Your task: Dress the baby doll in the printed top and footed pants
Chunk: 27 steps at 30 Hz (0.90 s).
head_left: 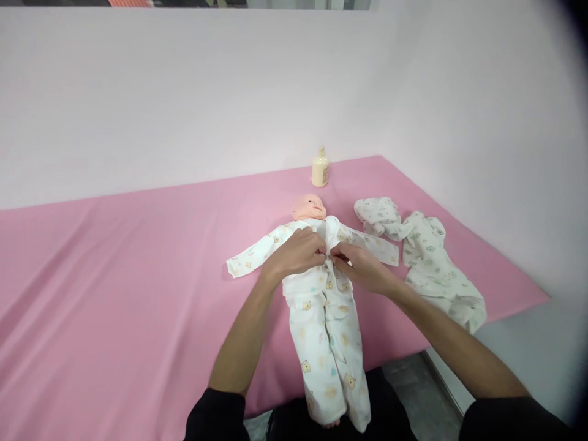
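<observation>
A baby doll (310, 208) lies on its back on the pink-covered table, its head toward the wall. It wears a white long-sleeved top (301, 282) with small bear prints and matching trousers (316, 343), whose legs hang past the table's near edge. Over the doll's chest, my left hand (301, 250) pinches the front of the top from the left. My right hand (358, 264) meets it from the right, its fingers closed on the same front opening. The fingertips almost touch, and whatever fastening lies between them is too small to make out.
Behind the doll's head stands a cream pump bottle (320, 168). Crumpled white printed clothes (436, 263) lie to the right, partly over the table's edge. The pink sheet (114, 294) stretches far left. White walls (184, 92) rise at the back and right.
</observation>
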{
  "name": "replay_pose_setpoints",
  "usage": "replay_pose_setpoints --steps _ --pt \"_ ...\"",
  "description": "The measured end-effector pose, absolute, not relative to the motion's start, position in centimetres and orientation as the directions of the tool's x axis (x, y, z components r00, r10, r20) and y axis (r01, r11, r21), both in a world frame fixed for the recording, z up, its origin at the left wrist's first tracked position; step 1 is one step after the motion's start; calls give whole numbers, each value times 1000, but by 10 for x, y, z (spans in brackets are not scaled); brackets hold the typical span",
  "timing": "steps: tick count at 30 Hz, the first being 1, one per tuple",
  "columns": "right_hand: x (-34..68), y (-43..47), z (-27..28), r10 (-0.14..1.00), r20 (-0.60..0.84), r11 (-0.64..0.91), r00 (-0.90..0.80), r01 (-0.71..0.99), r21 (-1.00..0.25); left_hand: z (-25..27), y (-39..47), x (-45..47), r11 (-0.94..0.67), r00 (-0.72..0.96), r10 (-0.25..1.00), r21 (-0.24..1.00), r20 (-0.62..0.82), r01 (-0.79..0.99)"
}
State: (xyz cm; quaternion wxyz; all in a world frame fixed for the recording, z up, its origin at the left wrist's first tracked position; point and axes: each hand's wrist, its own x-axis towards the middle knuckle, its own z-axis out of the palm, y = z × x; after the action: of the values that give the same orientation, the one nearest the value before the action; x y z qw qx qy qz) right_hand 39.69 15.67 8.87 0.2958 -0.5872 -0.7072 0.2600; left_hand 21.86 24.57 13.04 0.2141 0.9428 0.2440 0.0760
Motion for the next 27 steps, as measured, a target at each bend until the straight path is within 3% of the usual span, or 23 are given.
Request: replay_pose_setpoints --steps 6,13,18,22,27 --pt "383 153 81 973 223 186 -55 758 -625 131 244 219 -802 864 502 393 37 449" --pt "410 152 86 960 164 -20 227 642 -767 152 253 187 -702 772 636 422 8 574" --pt "465 146 89 885 39 -216 464 484 -848 154 277 141 -522 587 810 428 -22 738" --pt "507 148 66 807 -64 -323 587 348 -880 141 304 97 -219 277 953 352 -124 910" --pt "529 154 31 795 -137 -434 591 396 -809 116 327 65 37 72 955 357 -288 933"
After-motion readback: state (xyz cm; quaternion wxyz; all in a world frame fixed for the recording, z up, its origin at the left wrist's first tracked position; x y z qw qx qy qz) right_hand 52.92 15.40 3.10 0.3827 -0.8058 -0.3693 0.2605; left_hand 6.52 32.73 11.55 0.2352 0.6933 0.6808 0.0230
